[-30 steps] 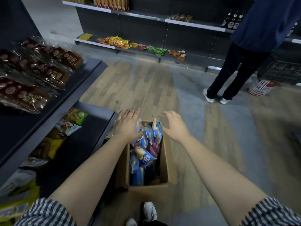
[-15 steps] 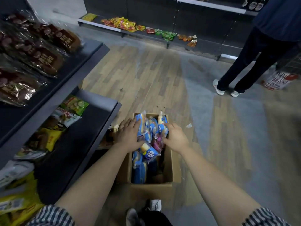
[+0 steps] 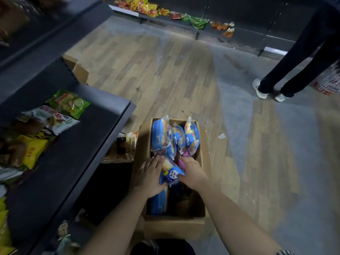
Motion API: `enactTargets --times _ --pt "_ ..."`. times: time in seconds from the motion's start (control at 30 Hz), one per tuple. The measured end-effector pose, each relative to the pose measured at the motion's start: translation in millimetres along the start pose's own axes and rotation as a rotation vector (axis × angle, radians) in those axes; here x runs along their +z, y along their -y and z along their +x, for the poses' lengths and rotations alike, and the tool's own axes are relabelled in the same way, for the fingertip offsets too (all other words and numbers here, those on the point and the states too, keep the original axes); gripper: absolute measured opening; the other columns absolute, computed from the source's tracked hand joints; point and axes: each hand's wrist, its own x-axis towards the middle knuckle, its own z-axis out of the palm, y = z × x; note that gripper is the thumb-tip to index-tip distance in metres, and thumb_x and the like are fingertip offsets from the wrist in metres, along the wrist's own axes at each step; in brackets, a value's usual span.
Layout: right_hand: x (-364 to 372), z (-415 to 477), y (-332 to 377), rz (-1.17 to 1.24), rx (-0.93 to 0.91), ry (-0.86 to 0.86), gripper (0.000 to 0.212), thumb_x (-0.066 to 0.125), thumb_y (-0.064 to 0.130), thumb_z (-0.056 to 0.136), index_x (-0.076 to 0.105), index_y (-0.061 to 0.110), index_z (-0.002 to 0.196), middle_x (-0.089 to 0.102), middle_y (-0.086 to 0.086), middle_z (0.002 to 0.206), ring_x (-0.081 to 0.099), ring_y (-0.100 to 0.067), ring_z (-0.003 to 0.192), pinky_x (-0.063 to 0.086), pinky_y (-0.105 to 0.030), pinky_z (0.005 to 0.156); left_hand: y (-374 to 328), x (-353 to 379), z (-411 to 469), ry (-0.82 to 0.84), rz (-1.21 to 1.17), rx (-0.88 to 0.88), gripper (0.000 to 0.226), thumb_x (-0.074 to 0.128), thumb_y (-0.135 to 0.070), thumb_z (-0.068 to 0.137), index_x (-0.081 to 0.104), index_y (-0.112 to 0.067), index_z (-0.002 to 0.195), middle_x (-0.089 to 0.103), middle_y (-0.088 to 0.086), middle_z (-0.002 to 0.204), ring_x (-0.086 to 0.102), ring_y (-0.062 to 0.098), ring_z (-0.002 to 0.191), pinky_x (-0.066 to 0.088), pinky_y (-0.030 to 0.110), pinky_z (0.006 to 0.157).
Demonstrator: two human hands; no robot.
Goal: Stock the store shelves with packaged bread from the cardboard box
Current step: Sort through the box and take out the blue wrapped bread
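An open cardboard box (image 3: 173,228) stands on the floor in front of me, filled with several blue-wrapped bread packs (image 3: 175,138) standing on end. Both my hands are down inside it. My left hand (image 3: 150,176) and my right hand (image 3: 193,172) press from either side against one blue bread pack (image 3: 171,174) with a round white label, their fingers curving around it. More blue packs lie deeper in the box under my left wrist.
A dark low shelf (image 3: 103,126) runs along my left, holding green, white and yellow snack bags (image 3: 68,103). A second cardboard box (image 3: 78,69) sits behind it. Another person's legs (image 3: 287,70) stand at the right. Far shelves carry colourful packets (image 3: 141,5).
My hands have dropped from above the box rim down into it and closed in on one labelled pack. The view has tilted further down toward the box.
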Motion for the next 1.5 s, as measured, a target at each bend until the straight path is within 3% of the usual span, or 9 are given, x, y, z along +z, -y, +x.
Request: enactTargets --times 0.1,0.27,0.57,0.83,1.03,1.2,1.33,1.5 --pt "21.2 16.3 -7.8 -0.007 0.018 0.024 0.074 0.074 0.028 0.079 0.038 0.017 0.143 0.047 -0.004 0.134 0.044 -0.025 0.127 0.041 -0.035 0.104 2.8 23.3 4.8 0.006 0.006 0.019 0.093 0.057 -0.053 0.088 0.004 -0.02 0.157 0.006 0.001 0.165 0.005 0.02 0.151 -0.001 0.033 0.12" --pt "47.4 35.6 -16.0 0.007 0.069 0.066 0.076 0.069 0.027 0.086 0.029 0.013 0.149 0.04 -0.008 0.147 0.039 -0.026 0.134 0.035 -0.034 0.109 4.6 43.3 13.7 -0.031 0.066 0.042 0.094 0.054 -0.057 0.089 0.0 -0.019 0.157 0.003 0.003 0.165 0.0 0.021 0.152 -0.019 0.032 0.114" --pt "67.4 52.7 -16.4 -0.036 0.118 0.094 0.066 0.057 0.022 0.096 0.022 0.015 0.151 0.033 -0.008 0.153 0.037 -0.027 0.138 0.033 -0.043 0.111 5.6 49.1 23.0 -0.075 0.074 0.034 0.101 0.055 -0.061 0.088 -0.005 -0.018 0.157 -0.002 0.001 0.165 -0.003 0.017 0.152 -0.016 0.034 0.117" --pt "63.7 49.8 -15.2 -0.023 0.103 0.139 0.044 0.056 0.013 0.094 0.041 0.011 0.135 0.041 -0.014 0.139 0.044 -0.033 0.126 0.038 -0.043 0.106 10.0 40.8 14.7 -0.086 0.046 -0.006 0.103 0.055 -0.064 0.086 -0.005 -0.021 0.157 -0.003 0.0 0.165 -0.003 0.015 0.151 -0.018 0.031 0.115" --pt "33.2 28.9 -18.5 -0.019 0.054 0.164 0.046 0.056 0.008 0.091 0.044 0.012 0.135 0.046 -0.013 0.132 0.05 -0.031 0.122 0.039 -0.041 0.106 2.1 20.7 3.3 -0.073 0.029 -0.031 0.104 0.054 -0.067 0.085 -0.005 -0.02 0.157 -0.001 0.002 0.165 0.001 0.018 0.152 -0.012 0.034 0.119" --pt "-11.4 5.3 -8.0 -0.002 0.023 0.17 0.048 0.057 0.006 0.089 0.047 0.014 0.135 0.048 -0.012 0.133 0.051 -0.029 0.123 0.04 -0.037 0.104 -13.2 -11.4 -8.7 -0.054 0.033 -0.03 0.105 0.053 -0.068 0.085 -0.006 -0.019 0.157 -0.002 0.002 0.165 -0.002 0.017 0.152 -0.016 0.033 0.115" --pt "-62.2 -14.8 7.7 -0.025 -0.014 0.187 0.043 0.059 0.009 0.09 0.051 0.009 0.132 0.052 -0.012 0.131 0.051 -0.028 0.121 0.043 -0.033 0.098 -27.7 -51.2 -18.4 -0.069 -0.004 -0.01 0.104 0.058 -0.06 0.086 -0.006 -0.019 0.157 -0.006 0.0 0.165 -0.004 0.017 0.151 -0.015 0.032 0.115" --pt "-128.2 -41.0 28.9 -0.061 -0.041 0.255 0.052 0.059 0.013 0.092 0.043 0.01 0.141 0.05 -0.011 0.139 0.048 -0.029 0.127 0.041 -0.034 0.101 -46.1 -104.5 -29.8 -0.121 0.001 0.102 0.106 0.068 -0.048 0.084 -0.005 -0.025 0.156 -0.014 -0.004 0.164 -0.01 0.017 0.151 -0.014 0.034 0.115"
